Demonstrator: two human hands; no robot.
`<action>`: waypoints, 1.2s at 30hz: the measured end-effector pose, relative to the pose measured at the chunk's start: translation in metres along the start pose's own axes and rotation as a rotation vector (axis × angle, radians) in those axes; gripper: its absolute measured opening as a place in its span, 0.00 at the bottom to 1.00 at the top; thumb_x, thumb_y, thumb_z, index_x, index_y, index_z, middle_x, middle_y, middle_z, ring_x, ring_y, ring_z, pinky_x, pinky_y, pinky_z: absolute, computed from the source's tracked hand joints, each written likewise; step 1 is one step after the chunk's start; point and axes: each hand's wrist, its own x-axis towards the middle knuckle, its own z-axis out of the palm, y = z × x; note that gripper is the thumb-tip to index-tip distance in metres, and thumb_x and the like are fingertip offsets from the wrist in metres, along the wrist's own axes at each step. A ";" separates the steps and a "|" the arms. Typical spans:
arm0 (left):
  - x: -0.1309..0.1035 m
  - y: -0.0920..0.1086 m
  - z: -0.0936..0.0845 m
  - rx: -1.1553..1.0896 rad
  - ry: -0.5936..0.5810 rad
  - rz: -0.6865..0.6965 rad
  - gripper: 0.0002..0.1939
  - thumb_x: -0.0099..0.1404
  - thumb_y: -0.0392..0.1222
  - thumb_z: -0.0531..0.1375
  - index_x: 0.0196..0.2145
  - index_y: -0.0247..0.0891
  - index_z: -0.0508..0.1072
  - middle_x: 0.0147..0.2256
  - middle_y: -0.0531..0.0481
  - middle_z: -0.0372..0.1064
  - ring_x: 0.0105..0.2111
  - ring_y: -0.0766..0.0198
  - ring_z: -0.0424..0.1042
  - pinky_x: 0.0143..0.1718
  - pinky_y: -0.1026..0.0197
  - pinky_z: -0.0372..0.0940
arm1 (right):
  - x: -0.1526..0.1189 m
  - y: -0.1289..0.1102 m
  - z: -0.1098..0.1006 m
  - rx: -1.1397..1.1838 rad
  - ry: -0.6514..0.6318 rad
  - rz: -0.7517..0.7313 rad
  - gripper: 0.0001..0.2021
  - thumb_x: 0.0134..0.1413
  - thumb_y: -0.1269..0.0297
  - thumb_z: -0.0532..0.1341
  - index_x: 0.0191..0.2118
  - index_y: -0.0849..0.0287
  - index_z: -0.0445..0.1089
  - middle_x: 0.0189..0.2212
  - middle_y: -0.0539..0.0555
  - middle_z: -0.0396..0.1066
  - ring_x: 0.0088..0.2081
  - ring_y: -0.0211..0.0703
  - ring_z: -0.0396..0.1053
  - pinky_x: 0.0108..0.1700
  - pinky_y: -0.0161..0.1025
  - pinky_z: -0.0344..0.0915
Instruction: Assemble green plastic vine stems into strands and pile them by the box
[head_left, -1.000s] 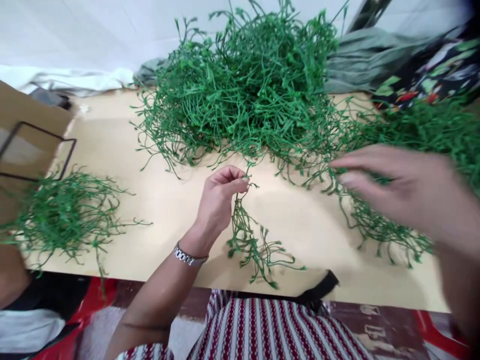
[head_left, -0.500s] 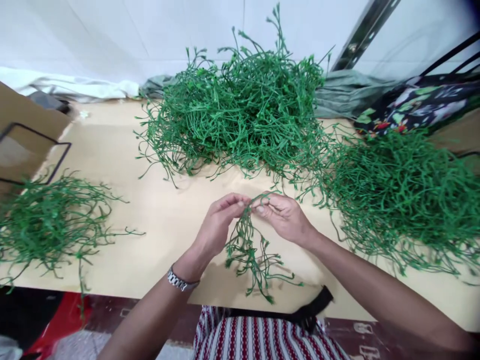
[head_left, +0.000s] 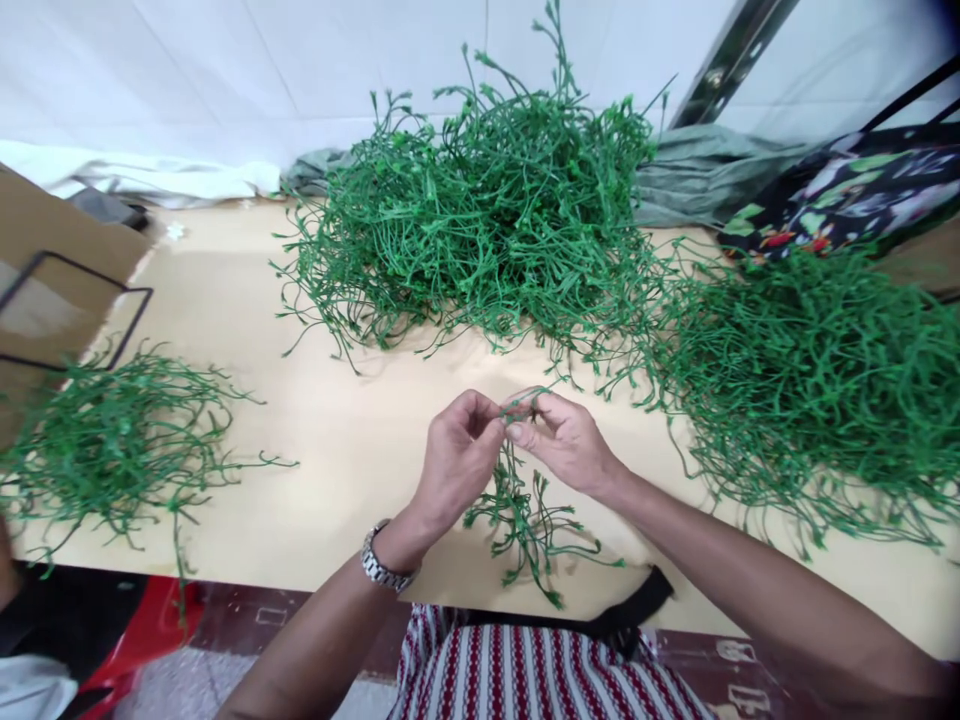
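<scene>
My left hand (head_left: 466,455), with a metal-band watch on its wrist, pinches the upper end of a green plastic stem sprig (head_left: 529,530). My right hand (head_left: 564,440) closes on the same sprig from the other side, thumb and fingertips nearly meeting the left ones. A thin green stem shows between the fingers. The branching tips of the sprig hang down over the tabletop. Just where the fingers grip, small parts are hidden. Beyond the hands lies a large pile of green stems (head_left: 495,220).
More green stems (head_left: 817,390) are heaped at the right, and a smaller heap (head_left: 127,440) lies at the left edge. A cardboard box (head_left: 60,260) with a black wire frame (head_left: 142,300) stands left. Floral cloth (head_left: 847,195) lies back right. A red stool (head_left: 142,640) stands below.
My left hand has turned and curled more, its thumb now bent against the stem. Both hands stay pinched together on the sprig. The view has shifted slightly.
</scene>
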 end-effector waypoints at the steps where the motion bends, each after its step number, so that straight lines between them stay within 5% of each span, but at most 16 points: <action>1: -0.001 0.000 0.000 0.053 0.004 0.018 0.05 0.54 0.35 0.57 0.23 0.34 0.63 0.20 0.57 0.57 0.20 0.73 0.55 0.21 0.69 0.51 | 0.000 -0.001 -0.001 -0.046 0.012 -0.025 0.10 0.51 0.58 0.59 0.34 0.61 0.67 0.30 0.53 0.68 0.34 0.37 0.66 0.38 0.35 0.63; 9: -0.004 0.006 -0.009 0.391 -0.114 0.139 0.03 0.58 0.33 0.52 0.27 0.35 0.62 0.20 0.58 0.56 0.20 0.73 0.54 0.22 0.69 0.51 | 0.004 -0.004 -0.011 -0.297 -0.094 -0.232 0.07 0.55 0.68 0.52 0.32 0.62 0.66 0.30 0.55 0.66 0.35 0.40 0.64 0.38 0.38 0.61; 12: -0.002 0.009 -0.012 0.482 -0.164 0.146 0.05 0.57 0.32 0.51 0.28 0.35 0.65 0.20 0.57 0.57 0.21 0.72 0.55 0.23 0.68 0.52 | 0.004 -0.002 -0.012 -0.280 -0.143 -0.138 0.07 0.55 0.68 0.52 0.35 0.62 0.65 0.30 0.55 0.67 0.34 0.39 0.64 0.36 0.37 0.60; 17: 0.001 0.015 -0.014 0.555 -0.182 0.172 0.06 0.56 0.32 0.51 0.24 0.35 0.65 0.20 0.56 0.57 0.21 0.71 0.56 0.23 0.67 0.51 | 0.006 -0.004 -0.012 0.087 -0.210 0.110 0.07 0.53 0.63 0.55 0.34 0.62 0.63 0.26 0.50 0.62 0.28 0.34 0.61 0.30 0.33 0.57; 26: 0.006 0.019 -0.016 0.433 -0.279 0.147 0.07 0.57 0.35 0.53 0.23 0.34 0.64 0.20 0.56 0.58 0.22 0.71 0.57 0.26 0.67 0.54 | 0.006 -0.004 -0.008 0.431 -0.175 0.260 0.14 0.46 0.54 0.61 0.30 0.61 0.60 0.20 0.45 0.56 0.22 0.30 0.52 0.25 0.31 0.48; 32: 0.007 0.012 -0.022 0.340 -0.359 0.072 0.05 0.56 0.34 0.52 0.23 0.35 0.61 0.20 0.58 0.54 0.22 0.72 0.54 0.23 0.68 0.51 | 0.010 -0.008 -0.025 0.014 -0.435 0.063 0.09 0.52 0.63 0.54 0.25 0.62 0.60 0.21 0.46 0.51 0.22 0.30 0.49 0.24 0.31 0.46; 36: 0.005 0.009 -0.020 0.462 -0.407 0.067 0.05 0.56 0.33 0.50 0.23 0.36 0.60 0.18 0.58 0.52 0.20 0.72 0.52 0.21 0.67 0.48 | 0.014 -0.015 -0.032 -0.496 -0.402 -0.182 0.05 0.45 0.74 0.53 0.22 0.61 0.58 0.18 0.45 0.50 0.22 0.30 0.47 0.25 0.31 0.45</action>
